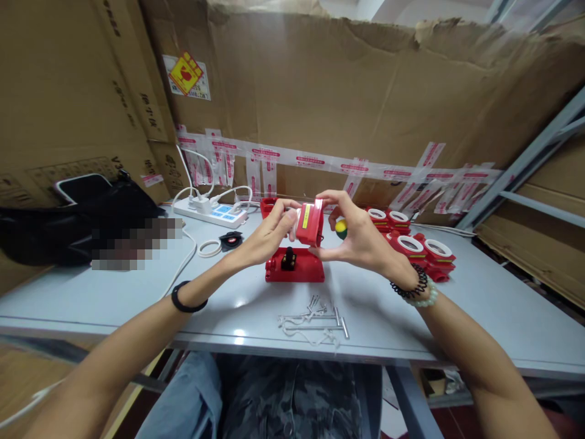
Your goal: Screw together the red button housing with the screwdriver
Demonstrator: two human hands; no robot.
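Note:
Between my two hands a red box-shaped housing [311,224] with a yellow label is held up above the table. My left hand [273,230] grips its left side, fingers closed near a pale ring-like part. My right hand [359,235] pinches its right edge between thumb and fingers. A yellow-and-green rounded handle [341,228] shows inside the curl of my right hand; the rest of it is hidden. Below lies an open red case half [301,272] with a black part [288,260] in it. Another red piece [269,206] is partly behind my left hand.
Metal T-shaped rods and screws [320,320] lie near the front edge. Several red housings with white rings [425,247] stand at right. A power strip [210,211], a white ring [209,248], a black part [231,240] and a black bag [77,213] are at left. Cardboard [320,91] walls the back.

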